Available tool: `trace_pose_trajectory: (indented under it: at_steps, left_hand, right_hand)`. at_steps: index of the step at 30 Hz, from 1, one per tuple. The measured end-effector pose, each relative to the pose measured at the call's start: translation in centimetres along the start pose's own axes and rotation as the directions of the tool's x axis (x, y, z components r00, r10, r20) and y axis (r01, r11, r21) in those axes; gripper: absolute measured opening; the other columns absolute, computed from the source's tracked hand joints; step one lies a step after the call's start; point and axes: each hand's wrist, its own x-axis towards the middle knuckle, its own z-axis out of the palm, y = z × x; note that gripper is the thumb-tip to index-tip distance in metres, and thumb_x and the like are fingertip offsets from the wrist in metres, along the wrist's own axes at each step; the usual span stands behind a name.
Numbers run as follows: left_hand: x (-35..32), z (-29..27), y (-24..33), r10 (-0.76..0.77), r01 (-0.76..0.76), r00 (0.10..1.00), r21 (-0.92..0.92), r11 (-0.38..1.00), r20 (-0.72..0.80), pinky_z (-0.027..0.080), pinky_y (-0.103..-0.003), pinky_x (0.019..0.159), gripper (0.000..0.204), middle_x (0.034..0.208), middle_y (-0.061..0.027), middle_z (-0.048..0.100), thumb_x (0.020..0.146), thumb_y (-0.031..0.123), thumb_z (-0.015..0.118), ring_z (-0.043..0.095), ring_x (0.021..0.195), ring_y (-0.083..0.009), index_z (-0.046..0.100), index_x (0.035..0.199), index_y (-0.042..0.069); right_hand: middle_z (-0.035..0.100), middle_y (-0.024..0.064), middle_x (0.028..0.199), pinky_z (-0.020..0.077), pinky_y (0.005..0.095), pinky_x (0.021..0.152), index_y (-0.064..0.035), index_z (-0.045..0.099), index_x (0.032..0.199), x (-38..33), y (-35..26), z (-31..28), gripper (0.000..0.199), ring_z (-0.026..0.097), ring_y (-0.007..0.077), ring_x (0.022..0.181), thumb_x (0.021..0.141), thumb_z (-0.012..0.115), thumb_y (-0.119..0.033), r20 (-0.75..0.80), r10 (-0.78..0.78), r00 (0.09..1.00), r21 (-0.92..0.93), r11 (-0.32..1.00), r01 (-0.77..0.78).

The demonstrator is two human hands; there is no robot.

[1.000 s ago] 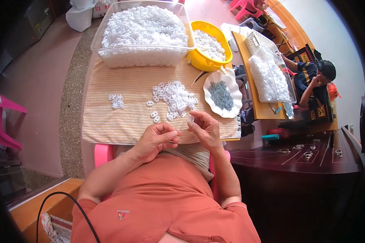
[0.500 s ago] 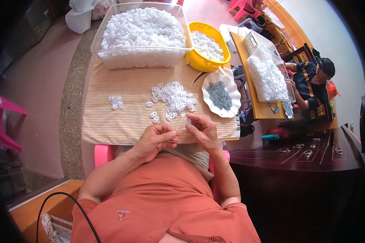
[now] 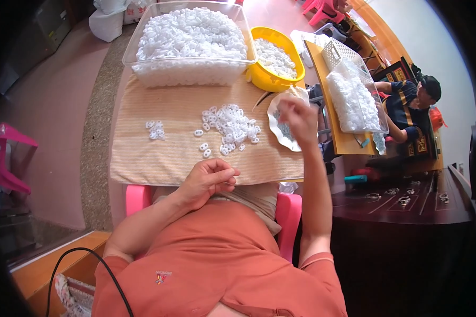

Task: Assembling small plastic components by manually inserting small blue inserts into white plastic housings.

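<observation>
your l hand [image 3: 210, 178] is at the near edge of the tabletop [image 3: 143, 164], thumb & fingertips together; can't tell what's btwn them. your r hand [image 3: 300, 120] is blurred over the white plate [image 3: 274, 131] nr the r edge; can't tell if fingers are apart. white pieces [image 3: 232, 127] lie mid-tabletop, a small bunch [image 3: 155, 130] twd the l edge; clear tub [image 3: 193, 79] & yellow bowl [image 3: 272, 83] at the far edge.

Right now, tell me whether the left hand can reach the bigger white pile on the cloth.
Probably yes: the white pile lies just beyond the left hand, with only cloth and a few loose white pieces between, and the right hand is aside, over the scalloped plate.
</observation>
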Motion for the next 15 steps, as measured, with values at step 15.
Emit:
trace_pose_trajectory:
  at_steps: [15]
  left_hand:
    - [0.2,-0.5,0.1,0.026,-0.026,1.000,0.028,0.999,0.000,0.057,-0.028,0.073,0.011,0.099,-0.0092,0.065,0.090,0.010,0.063,0.064,0.081,-0.0125,0.061,0.097,0.002]
  right_hand:
    - [0.067,0.0058,0.082,0.0495,0.0202,0.056,0.0056,0.066,0.105,1.7,2.2,-1.3,0.025,0.061,0.0080,0.064,0.087,0.068,-0.012,-0.034,0.089,0.995,-0.014,0.996,-0.090]
